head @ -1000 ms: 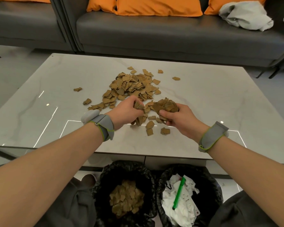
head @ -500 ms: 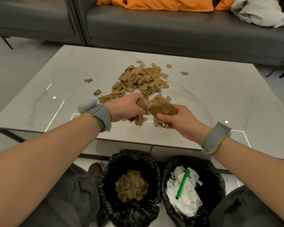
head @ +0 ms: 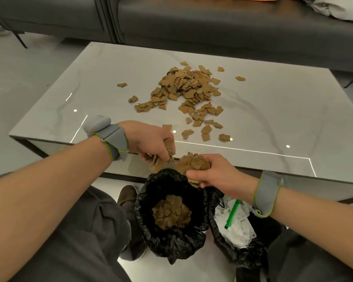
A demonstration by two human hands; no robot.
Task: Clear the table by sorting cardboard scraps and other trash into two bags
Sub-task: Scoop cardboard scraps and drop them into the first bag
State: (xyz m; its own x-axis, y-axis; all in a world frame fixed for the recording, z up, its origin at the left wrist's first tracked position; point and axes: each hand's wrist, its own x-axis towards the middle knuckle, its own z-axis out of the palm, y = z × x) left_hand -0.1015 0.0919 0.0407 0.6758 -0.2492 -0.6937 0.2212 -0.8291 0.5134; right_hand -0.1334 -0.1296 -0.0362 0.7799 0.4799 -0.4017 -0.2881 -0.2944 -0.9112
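Above left bag (head: pixel 171 239): 2 hands, left hand (head: pixel 149 140) and right hand (head: pixel 218 176), each clutching cardboard scraps (head: pixel 192 164).

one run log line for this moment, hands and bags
left hand: grips cardboard scraps | right hand: grips scraps | both near cardboard bag rim | trash bag: paper, green pen | pile on table

Cardboard scraps (head: pixel 189 88) lie mid-counter (head: pixel 273 110); below its near edge, the scrap bag (head: pixel 171 237) sits left of the paper-trash bag (head: pixel 243 255).
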